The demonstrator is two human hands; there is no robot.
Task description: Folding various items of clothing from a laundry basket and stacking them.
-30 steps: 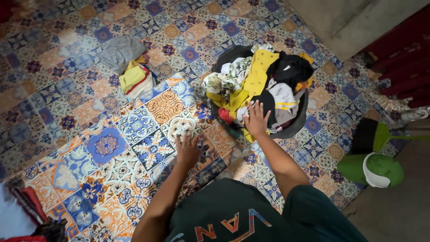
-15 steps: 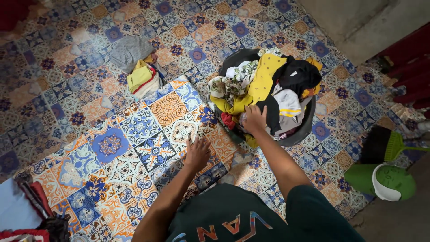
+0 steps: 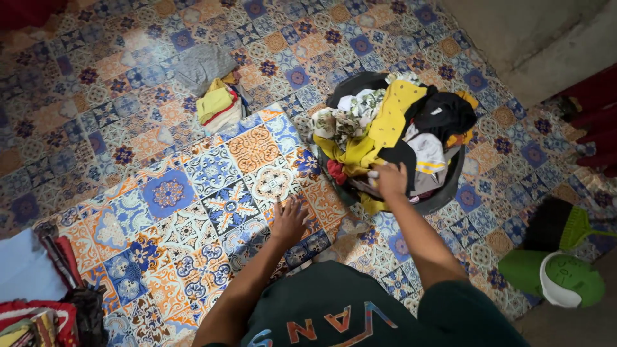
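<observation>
Dark basket [image 3: 450, 193] laundry under right hand [image 3: 389, 180] fingers

No boxes, bags, packets, signs or screens show here. The one thing with letters is the dark green shirt [image 3: 340, 308] on the person, at the bottom middle. Its letters are big and blocky, in orange, white and blue. The green and white cap [image 3: 558, 277] at the lower right has small dark marks.
</observation>
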